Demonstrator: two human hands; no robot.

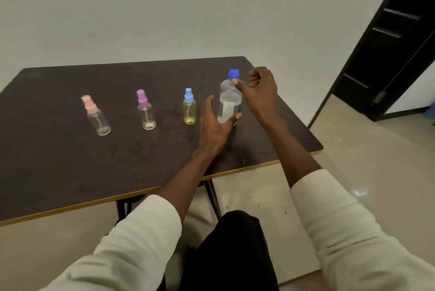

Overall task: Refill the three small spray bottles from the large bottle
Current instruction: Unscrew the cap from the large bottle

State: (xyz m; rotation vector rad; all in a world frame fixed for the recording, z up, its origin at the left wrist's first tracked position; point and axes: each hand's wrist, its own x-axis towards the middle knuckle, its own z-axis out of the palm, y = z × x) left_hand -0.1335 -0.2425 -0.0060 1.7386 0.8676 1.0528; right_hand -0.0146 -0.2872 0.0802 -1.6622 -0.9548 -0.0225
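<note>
Looked like a plain spare room in a home or small office, hard to say which. There was just a dark folding table [70, 161] with a yellow edge, bare white walls [164, 8], a beige floor [353, 149] with some specks, and a black paneled door [388, 50] standing open.

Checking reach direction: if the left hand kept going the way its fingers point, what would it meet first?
Probably the large bottle: the left hand is open, fingertips near its base, though contact is unclear.
</note>
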